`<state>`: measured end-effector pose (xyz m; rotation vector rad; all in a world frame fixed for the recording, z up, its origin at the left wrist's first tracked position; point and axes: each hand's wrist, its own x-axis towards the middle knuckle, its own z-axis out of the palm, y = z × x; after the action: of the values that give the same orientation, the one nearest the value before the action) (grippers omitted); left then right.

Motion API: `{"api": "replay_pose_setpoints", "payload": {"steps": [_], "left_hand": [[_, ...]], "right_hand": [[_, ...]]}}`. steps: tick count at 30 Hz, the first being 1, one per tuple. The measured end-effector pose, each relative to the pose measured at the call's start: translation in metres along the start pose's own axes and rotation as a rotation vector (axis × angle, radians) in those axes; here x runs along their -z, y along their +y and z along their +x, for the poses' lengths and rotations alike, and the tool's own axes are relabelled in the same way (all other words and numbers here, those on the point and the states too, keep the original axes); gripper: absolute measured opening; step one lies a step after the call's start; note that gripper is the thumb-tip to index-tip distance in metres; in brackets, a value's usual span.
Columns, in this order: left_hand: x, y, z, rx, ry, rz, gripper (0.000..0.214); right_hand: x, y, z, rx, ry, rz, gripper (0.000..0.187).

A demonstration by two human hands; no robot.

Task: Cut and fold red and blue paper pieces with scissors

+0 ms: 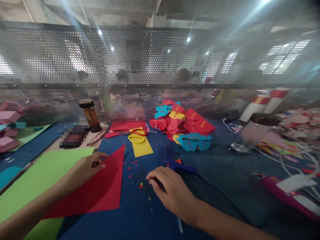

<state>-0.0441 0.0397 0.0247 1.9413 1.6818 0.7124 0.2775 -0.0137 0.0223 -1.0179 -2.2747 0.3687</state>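
My left hand (86,169) is at the upper edge of a red paper sheet (105,190), thumb over its face and fingers curled at the edge, seeming to hold it. The red sheet overlaps light green paper (50,166). My right hand (172,191) hovers over the blue table with its fingers loosely bent and nothing in them. Just beyond it lies a blue glue gun (185,168), partly hidden by the hand. Tiny red and yellow paper bits (141,185) are scattered between my hands. A clear stick (180,225) lies below my right wrist.
Yellow-handled scissors (137,137) rest on yellow and red paper. Behind are folded paper pieces (192,125), a lidded brown jar (90,116) and a phone (73,136). At right are a clear jar (255,133), cables and a magenta power strip (287,193). A perforated screen (150,66) crosses the back.
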Motion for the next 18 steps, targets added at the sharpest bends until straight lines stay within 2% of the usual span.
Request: {"api": "replay_pose_setpoints", "payload": {"steps": [8, 13, 18], "left_hand": [[0.005, -0.008, 0.006, 0.008, -0.095, -0.088, 0.034], [0.013, -0.022, 0.014, 0.034, -0.067, -0.127, 0.042], [0.015, -0.028, 0.018, 0.038, -0.046, -0.111, 0.041]], "right_hand": [[0.001, 0.001, 0.001, -0.005, 0.02, -0.009, 0.016], [-0.001, 0.003, 0.0, -0.011, 0.036, 0.002, 0.015], [-0.002, 0.004, 0.0, -0.013, 0.042, 0.005, 0.015]]}}
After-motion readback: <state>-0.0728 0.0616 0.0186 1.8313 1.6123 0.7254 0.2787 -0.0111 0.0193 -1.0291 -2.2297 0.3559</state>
